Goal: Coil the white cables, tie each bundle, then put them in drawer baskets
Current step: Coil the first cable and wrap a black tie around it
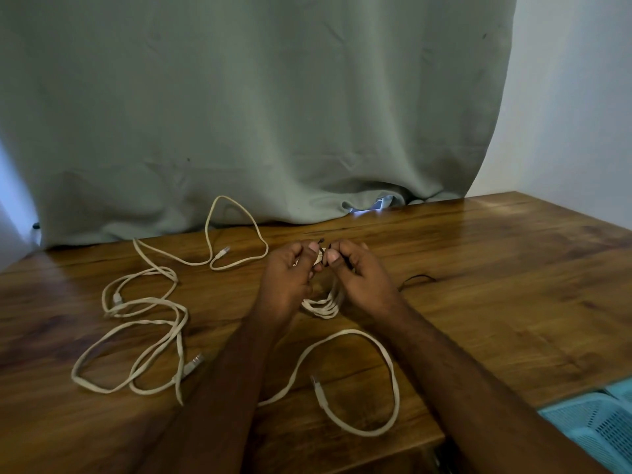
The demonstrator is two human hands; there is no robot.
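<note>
Currently mid-tie on the first bundle. Left hand (290, 271) and right hand (355, 271) up near the middle of the table (513, 268), toward its back edge, fingers of both curled in tight, thumb and forefinger of each pinching an end of a thin black tie (323, 241) around the top of the coiled cable (323, 306). Coil hanging below the fingers, lower loops resting on or just above the wood; hard to tell which. Tie ends poking out above the thumbs, so knot or twist judged not yet closed. Rest of the job untouched: one loose cable (136, 336) sprawled in big loops toward the left edge, another loose white run (236, 230) at the back edge against the grey-green curtain (273, 97), a third open loop (376, 371) at the front edge between the forearms, plugs lying free. Whether those left-side runs are one cable or two, cannot tell. Spare black tie (417, 278) lying just right of the right hand. Corner of a light blue mesh drawer basket (595, 425) showing below the front right corner of the table. Next move as judged: cinch the tie snug without letting the loops splay, keep one hand clamped on the coil while the other finishes the twist, then drop the bundle into the basket and start on the nearest loose loop. Risk: loops slipping out if grip eases before the tie locks.
</note>
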